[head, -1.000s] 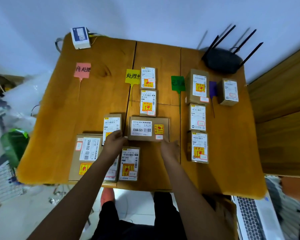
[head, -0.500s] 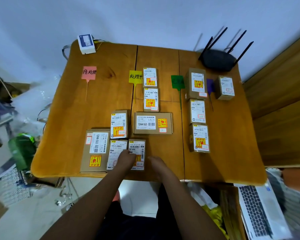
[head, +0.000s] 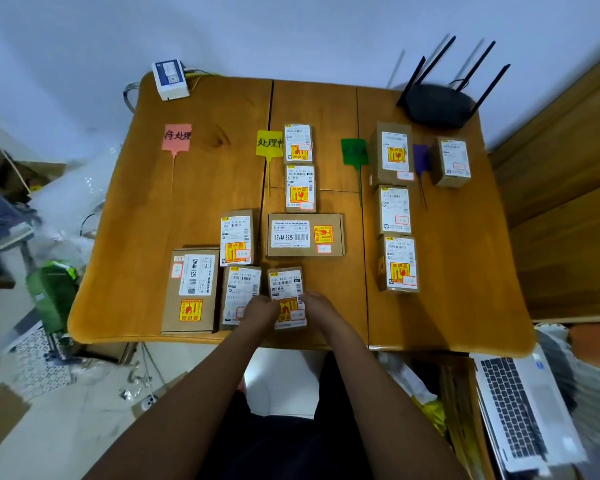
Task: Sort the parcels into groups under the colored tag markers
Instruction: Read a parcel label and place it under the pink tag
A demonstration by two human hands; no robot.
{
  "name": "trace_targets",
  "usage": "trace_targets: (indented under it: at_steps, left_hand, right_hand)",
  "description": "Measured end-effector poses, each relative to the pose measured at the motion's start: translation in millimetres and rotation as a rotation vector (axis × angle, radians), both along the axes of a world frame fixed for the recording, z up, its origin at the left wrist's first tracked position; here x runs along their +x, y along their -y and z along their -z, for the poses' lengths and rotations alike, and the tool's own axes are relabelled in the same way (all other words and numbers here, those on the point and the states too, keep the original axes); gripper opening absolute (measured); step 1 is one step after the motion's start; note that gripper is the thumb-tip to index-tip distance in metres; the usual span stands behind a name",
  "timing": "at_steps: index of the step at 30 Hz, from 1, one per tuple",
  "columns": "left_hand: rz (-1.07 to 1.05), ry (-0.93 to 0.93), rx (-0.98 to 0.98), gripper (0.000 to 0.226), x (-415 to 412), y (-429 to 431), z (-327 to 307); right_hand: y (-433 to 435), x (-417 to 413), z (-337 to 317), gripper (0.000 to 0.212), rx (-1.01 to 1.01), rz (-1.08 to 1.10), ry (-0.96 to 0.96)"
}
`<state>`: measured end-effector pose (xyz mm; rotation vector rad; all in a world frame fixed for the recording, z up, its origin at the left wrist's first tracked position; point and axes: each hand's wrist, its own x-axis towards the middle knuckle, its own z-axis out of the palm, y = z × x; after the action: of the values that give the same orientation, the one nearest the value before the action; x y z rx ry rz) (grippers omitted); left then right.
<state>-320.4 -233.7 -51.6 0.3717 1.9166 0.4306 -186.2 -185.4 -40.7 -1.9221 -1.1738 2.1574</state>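
Cardboard parcels with white labels lie on a wooden table (head: 125, 237). A small parcel (head: 286, 289) near the front edge is gripped from both sides by my left hand (head: 262, 311) and my right hand (head: 317, 306). Beside it lie another small parcel (head: 241, 291), a long parcel (head: 191, 289) and one further back (head: 237, 239). Four tags stand at the back: pink (head: 177, 137), yellow (head: 269, 143), green (head: 354, 151), purple (head: 421, 160). Three parcels line up by the yellow tag, the wide one (head: 305, 235) nearest me. Three stand by the green tag (head: 392, 152); one (head: 452, 162) by the purple.
A black router (head: 437, 103) with antennas sits at the back right corner. A white device (head: 170, 79) sits at the back left corner. A laptop (head: 520, 410) lies low on the right; a green object (head: 51, 289) and clutter on the floor at left.
Both hands left the wide parcel under the yellow tag and drew back to the front edge, closing on the small parcel there. The camera view also shifted.
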Motion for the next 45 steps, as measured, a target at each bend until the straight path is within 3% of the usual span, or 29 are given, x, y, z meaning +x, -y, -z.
trace_targets:
  at_steps: [5,9,14,20,26,34,45]
  left_hand:
    - [-0.031,0.016,0.119,0.023,-5,-11,-14]
    - [-0.199,0.072,0.343,0.027,-21,-34,-50]
    - [-0.352,0.109,0.764,0.032,-59,-72,-144]
    - [-0.249,0.084,1.142,0.04,-111,-91,-266]
    - [-0.141,-0.073,1.407,0.038,-130,-72,-355]
    - [-0.08,-0.136,1.546,0.041,-130,-66,-399]
    - [-0.047,-0.069,1.564,0.042,-117,-71,-395]
  right_hand:
    - [-9,8,-30,0.022,0.122,0.046,-0.027]
    - [-31,-3,-66,0.043,0.329,0.082,-0.151]
    - [-69,-38,-140,0.042,0.591,0.092,-0.32]
    - [-98,-74,-246,0.047,0.892,0.081,-0.522]
    - [-95,-90,-325,0.044,1.146,0.067,-0.617]
    - [-83,-93,-367,0.046,1.399,0.079,-0.578]
    - [-78,-78,-367,0.048,1.394,0.099,-0.539]
